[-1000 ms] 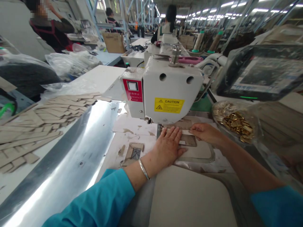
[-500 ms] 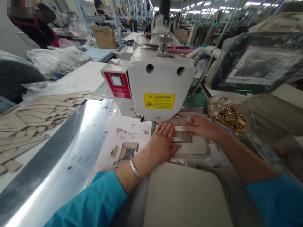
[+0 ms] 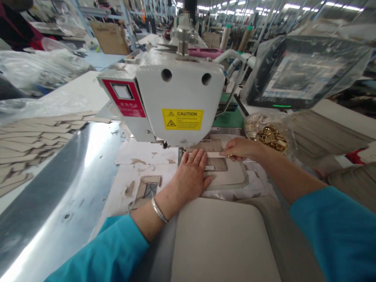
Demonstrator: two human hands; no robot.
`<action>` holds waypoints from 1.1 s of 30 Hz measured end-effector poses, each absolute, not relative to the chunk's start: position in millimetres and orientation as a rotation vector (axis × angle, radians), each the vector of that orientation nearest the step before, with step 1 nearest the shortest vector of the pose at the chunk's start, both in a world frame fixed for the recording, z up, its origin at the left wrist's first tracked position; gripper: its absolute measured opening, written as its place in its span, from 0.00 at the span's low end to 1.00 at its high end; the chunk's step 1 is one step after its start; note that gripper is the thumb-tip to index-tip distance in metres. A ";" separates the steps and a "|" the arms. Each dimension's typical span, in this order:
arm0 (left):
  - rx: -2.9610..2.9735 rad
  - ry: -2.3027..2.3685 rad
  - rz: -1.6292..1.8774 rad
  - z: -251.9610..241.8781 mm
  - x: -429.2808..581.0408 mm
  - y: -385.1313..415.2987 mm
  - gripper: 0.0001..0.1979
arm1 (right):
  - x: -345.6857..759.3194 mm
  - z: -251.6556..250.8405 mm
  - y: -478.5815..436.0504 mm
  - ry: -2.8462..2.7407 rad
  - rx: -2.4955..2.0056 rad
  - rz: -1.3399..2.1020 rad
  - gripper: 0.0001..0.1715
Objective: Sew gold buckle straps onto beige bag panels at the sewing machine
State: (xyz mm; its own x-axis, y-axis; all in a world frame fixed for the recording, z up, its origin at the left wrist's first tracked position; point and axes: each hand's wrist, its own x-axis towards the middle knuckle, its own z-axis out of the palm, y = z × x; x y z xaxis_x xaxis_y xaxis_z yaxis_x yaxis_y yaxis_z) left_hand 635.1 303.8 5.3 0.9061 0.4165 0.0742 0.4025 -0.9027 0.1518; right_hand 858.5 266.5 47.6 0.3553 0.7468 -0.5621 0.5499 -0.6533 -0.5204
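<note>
Under the head of a white sewing machine (image 3: 179, 94), my left hand (image 3: 192, 172) lies flat with fingers stretched, pressing on the left part of a narrow pale strip (image 3: 214, 154). My right hand (image 3: 242, 149) pinches the strip's right end; a small gold-coloured piece glints at its fingertips. Strip and fingers rest over a beige panel (image 3: 235, 176) set in a flat frame, with darker brownish pads (image 3: 219, 163) beside the strip. A larger beige panel (image 3: 220, 235) with rounded corners hangs toward me. My left palm hides the strip's left end.
Many cut beige strips (image 3: 38, 137) are piled at left, beyond a shiny metal plate (image 3: 73, 176). On the right stand a plastic bag of gold metal fittings (image 3: 272, 137) and a plastic-wrapped screen (image 3: 299, 78). Stacked beige pieces (image 3: 326, 133) lie farther right.
The whole view has shifted, so the machine sits farther left. My right hand has drawn slightly away from the left along the strip, and a gold glint now shows at its fingers.
</note>
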 end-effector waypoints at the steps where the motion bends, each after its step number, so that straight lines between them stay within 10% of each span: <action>1: 2.940 0.632 0.155 5.2 635.2 303.8 0.36 | 857.3 48.2 267.6 -1.166 -2.397 1.208 0.22; 33: 2.968 0.646 0.182 3.3 635.3 303.0 0.36 | 840.5 45.5 250.5 -0.452 -1.907 1.108 0.14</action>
State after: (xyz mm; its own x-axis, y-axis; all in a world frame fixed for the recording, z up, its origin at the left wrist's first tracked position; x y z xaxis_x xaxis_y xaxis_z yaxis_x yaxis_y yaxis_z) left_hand 635.3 303.0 3.3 0.9028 0.4193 0.0952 0.4076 -0.9050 0.1217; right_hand 840.5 250.5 45.5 0.5400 0.6595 -0.5230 -0.1057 -0.5633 -0.8194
